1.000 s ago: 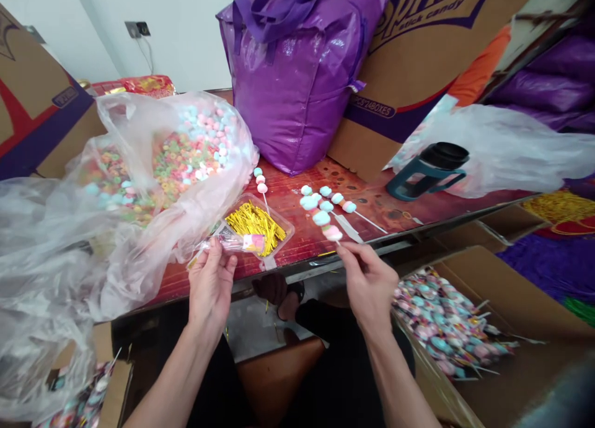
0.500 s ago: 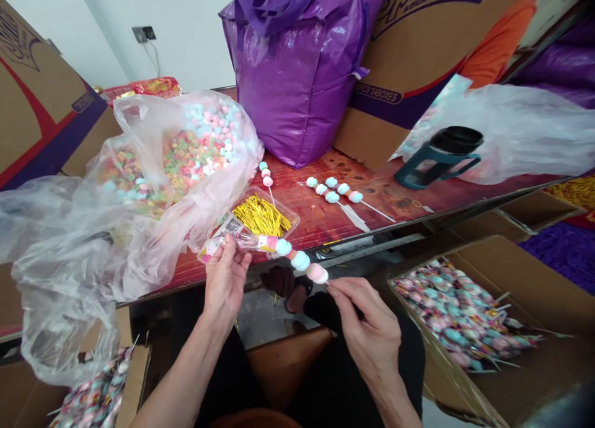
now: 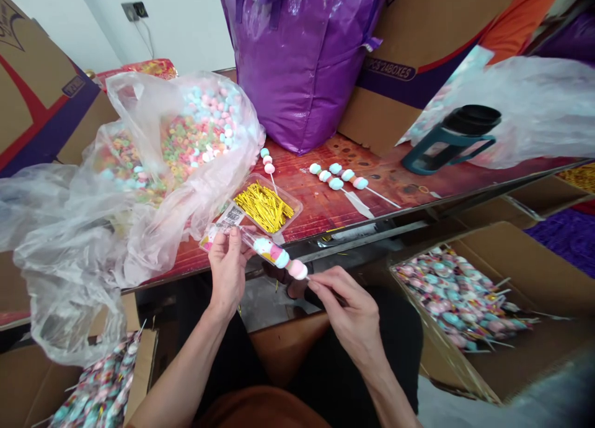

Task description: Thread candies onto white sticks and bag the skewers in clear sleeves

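Note:
My right hand point(image 3: 346, 304) pinches the stick of a candy skewer point(image 3: 297, 269) of pink, white and blue marshmallows. The skewer's upper part sits inside a narrow clear printed bag point(image 3: 260, 245), whose far end my left hand point(image 3: 227, 264) holds between thumb and fingers. The pink and white marshmallow nearest the stick is outside the bag. Just beyond my left hand, a clear tray of gold twist ties point(image 3: 264, 206) stands on the red table point(image 3: 297, 220). Two marshmallow skewers point(image 3: 346, 178) lie on the table to the right, and another skewer point(image 3: 268, 161) lies behind the tray.
A large plastic bag of loose candies point(image 3: 186, 137) covers the table's left. Behind stand a purple bag point(image 3: 307, 69) and a carton point(image 3: 390, 106). A teal cup point(image 3: 430, 149) is at right. Boxes of wrapped skewers flank my legs, one right point(image 3: 534, 279), one left point(image 3: 139, 366).
My right hand has moved left, pushing the skewer deeper into the bag; more marshmallows are now covered. My left hand keeps its grip on the bag. The view has shifted slightly downward.

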Tool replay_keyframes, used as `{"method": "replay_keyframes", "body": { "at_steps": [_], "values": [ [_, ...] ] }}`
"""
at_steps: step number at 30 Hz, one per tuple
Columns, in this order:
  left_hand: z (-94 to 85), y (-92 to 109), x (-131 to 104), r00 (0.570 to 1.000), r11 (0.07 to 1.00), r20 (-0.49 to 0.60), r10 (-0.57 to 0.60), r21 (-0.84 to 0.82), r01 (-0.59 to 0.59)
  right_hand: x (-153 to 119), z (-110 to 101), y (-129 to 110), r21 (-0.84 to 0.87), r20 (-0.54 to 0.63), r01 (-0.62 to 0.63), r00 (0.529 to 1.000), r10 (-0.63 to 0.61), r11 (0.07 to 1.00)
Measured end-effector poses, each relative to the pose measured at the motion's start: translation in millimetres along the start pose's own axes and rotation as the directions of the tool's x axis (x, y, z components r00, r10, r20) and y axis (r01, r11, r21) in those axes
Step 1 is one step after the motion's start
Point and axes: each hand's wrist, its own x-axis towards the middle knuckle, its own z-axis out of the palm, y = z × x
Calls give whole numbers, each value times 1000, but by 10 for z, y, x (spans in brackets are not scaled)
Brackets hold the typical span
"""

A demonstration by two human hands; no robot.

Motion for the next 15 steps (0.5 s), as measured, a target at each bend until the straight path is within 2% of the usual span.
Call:
{"method": "replay_keyframes", "body": {
  "at_steps": [4, 10, 12, 15],
  "values": [
    [31, -7, -49, 998, 999, 42, -48, 18, 47, -60, 76, 6, -63, -49, 18, 999, -21, 998],
    [58, -99, -131, 994, 993, 68, -89, 81, 83, -114, 195, 16, -73, -2, -4, 1000, 4, 997],
    [42, -118, -130, 990, 992, 82, -114, 57, 109, -120, 206, -3, -34, 30, -37, 999, 38, 999],
    [16, -119, -105, 983, 989, 109, -150, 16, 149, -129, 197, -56, 59, 122, -159, 981, 151, 985]
  ]
}}
